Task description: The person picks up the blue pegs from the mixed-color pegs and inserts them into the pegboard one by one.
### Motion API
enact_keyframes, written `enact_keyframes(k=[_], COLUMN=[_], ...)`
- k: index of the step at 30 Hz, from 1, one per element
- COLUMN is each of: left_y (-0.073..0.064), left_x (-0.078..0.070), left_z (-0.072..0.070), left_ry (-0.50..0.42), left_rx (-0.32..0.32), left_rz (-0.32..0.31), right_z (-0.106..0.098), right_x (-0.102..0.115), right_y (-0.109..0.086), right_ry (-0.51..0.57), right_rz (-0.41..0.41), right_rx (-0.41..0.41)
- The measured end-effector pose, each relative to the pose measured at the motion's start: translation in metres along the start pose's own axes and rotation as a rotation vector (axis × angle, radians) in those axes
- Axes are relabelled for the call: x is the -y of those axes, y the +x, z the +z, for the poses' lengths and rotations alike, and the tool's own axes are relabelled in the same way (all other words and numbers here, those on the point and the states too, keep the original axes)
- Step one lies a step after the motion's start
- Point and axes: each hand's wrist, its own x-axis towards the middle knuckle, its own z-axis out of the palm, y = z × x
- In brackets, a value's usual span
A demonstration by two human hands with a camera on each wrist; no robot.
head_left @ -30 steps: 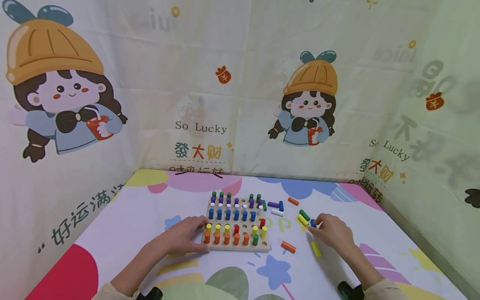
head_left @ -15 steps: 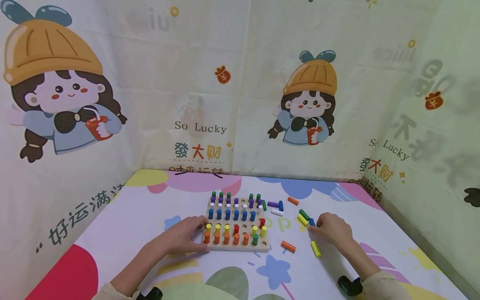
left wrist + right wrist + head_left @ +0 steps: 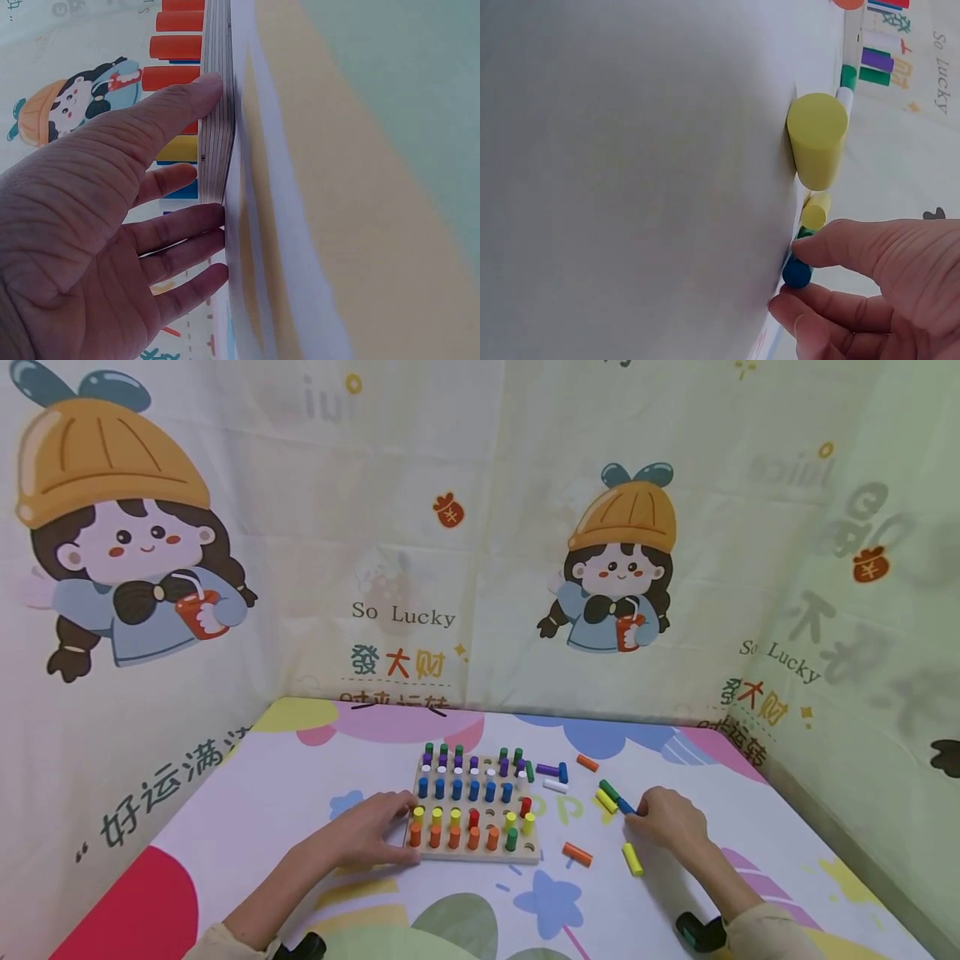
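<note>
A pale wooden peg board [image 3: 480,859], with upright pegs in several colours, lies on the table in the head view. My left hand [image 3: 363,833] rests at its near left corner. In the left wrist view the thumb [image 3: 174,106] presses the board's layered edge, and the other fingers extend along its side, fairly straight. To the right of the board, my right hand [image 3: 669,820] pinches a blue peg [image 3: 796,273] between thumb and index finger, low at the tabletop. The blue peg lies end-on toward a green peg [image 3: 609,790], beside a yellow peg [image 3: 606,802].
Another yellow peg [image 3: 632,859] lies nearer me, and an orange peg [image 3: 577,854] sits between it and the board. Behind, a purple peg [image 3: 547,769], a white peg [image 3: 555,786] and another orange peg [image 3: 587,762] lie loose. Patterned cloth walls [image 3: 480,552] enclose the table.
My right fingertips have shifted slightly right, and more of the blue peg now shows, lined up with the green peg. The left hand and board have stayed in place.
</note>
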Motion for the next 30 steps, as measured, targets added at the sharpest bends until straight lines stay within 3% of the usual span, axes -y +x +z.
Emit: enact_keyframes(k=[6,16,30], left_y=[0.000,0.001,0.001], left_x=[0.001,0.000,0.000], left_z=[0.002,0.002,0.001], left_ry=[0.004,0.013,0.021], left_rx=[0.000,-0.001,-0.004], left_rz=[0.005,-0.006,-0.007], right_z=[0.001,0.003,0.006], right_x=[-0.003,0.003,0.027], right_y=[0.001,0.000,-0.003], right_ry=[0.031,0.107,0.255], right_rz=[-0.013,-0.117,-0.214], right_rx=[-0.044,-0.136,-0.163])
